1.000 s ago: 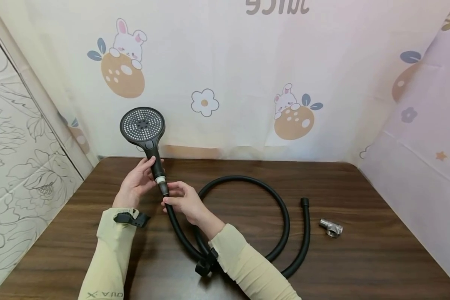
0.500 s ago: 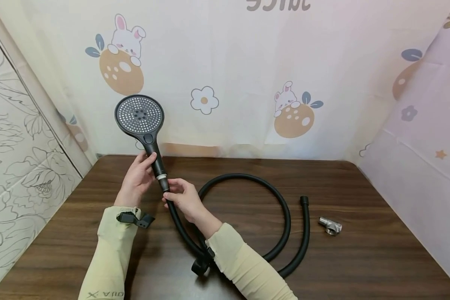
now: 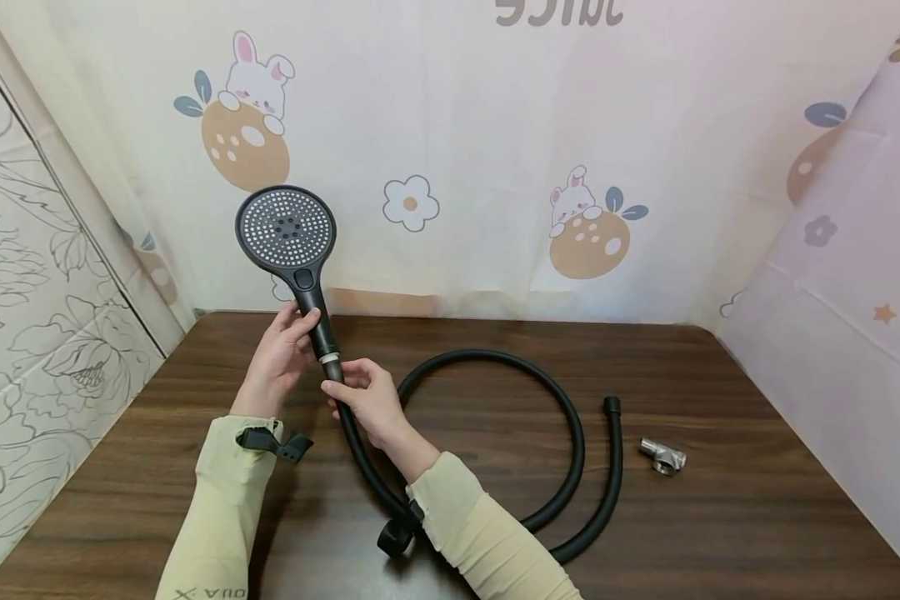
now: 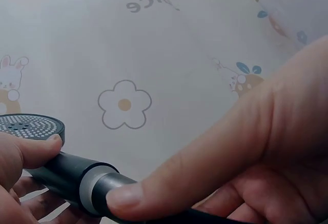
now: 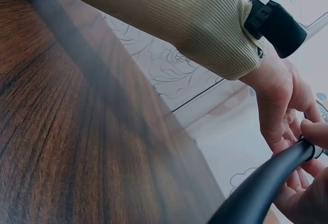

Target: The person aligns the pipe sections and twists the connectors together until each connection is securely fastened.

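A black shower head is held upright, tilted left, its round nozzle face toward me. My left hand grips its handle. Just below, my right hand pinches the black hose's end fitting between thumb and fingers. In the left wrist view a pale ring shows between the handle and the fitting, with my right thumb lying on the fitting. The black hose runs down from my right hand in the right wrist view.
The hose loops over the brown wooden table, and its free end lies to the right. A small chrome angle valve lies beyond that end. A patterned cloth hangs behind the table.
The shower head has risen and swung slightly left, then back a little right. The pale ring between handle and fitting shows narrower now. Both hands keep their hold.
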{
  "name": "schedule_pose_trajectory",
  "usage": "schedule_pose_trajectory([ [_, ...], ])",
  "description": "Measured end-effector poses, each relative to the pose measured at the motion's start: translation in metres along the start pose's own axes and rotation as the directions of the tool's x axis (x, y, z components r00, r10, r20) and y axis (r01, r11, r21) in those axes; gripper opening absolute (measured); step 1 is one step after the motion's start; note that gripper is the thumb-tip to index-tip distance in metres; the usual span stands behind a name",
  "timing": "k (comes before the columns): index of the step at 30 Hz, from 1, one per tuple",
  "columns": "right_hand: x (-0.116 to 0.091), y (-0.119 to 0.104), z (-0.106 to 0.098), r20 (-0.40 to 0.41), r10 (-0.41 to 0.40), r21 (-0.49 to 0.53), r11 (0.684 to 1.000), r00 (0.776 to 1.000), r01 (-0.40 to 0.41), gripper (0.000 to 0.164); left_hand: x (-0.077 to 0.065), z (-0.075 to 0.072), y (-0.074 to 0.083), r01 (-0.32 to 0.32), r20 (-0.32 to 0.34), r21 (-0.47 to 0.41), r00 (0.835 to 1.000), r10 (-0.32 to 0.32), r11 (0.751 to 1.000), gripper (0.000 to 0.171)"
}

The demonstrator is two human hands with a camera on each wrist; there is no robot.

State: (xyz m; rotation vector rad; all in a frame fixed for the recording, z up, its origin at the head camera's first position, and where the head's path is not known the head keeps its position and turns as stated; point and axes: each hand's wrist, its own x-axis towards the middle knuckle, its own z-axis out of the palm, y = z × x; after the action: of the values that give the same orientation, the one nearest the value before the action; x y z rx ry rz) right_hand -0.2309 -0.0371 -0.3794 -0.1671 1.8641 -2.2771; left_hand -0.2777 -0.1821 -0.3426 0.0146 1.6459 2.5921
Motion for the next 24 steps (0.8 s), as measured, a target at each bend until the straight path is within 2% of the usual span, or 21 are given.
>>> schedule_pose_trajectory([
  [4, -0.0009, -0.0005, 0.0014, -0.029, -0.006, -0.008, 1.000, 1.000, 0.005, 0.028, -0.0005, 0.0023, 0.0001, -0.009, -0.016, 0.040, 1.000, 0.009, 0.999, 0.045],
  [11, -0.0003, 0.0000, 0.0015, -0.040, -0.003, -0.007, 1.000, 0.999, 0.002, 0.025, -0.0014, 0.0025, 0.0000, -0.015, -0.025, 0.044, 1.000, 0.016, 0.999, 0.062],
  [19, 0.0004, 0.0001, 0.0010, -0.031, 0.001, -0.004, 1.000, 1.000, -0.001, 0.025, -0.0005, -0.0001, -0.0009, -0.031, 0.010, -0.001, 0.999, 0.031, 1.000, 0.053],
  [24, -0.0001, 0.0017, 0.0013, 0.010, 0.009, -0.016, 1.000, 1.000, -0.009, 0.027, -0.0018, -0.0017, -0.0003, -0.024, 0.025, 0.013, 0.999, 0.024, 1.000, 0.058],
])
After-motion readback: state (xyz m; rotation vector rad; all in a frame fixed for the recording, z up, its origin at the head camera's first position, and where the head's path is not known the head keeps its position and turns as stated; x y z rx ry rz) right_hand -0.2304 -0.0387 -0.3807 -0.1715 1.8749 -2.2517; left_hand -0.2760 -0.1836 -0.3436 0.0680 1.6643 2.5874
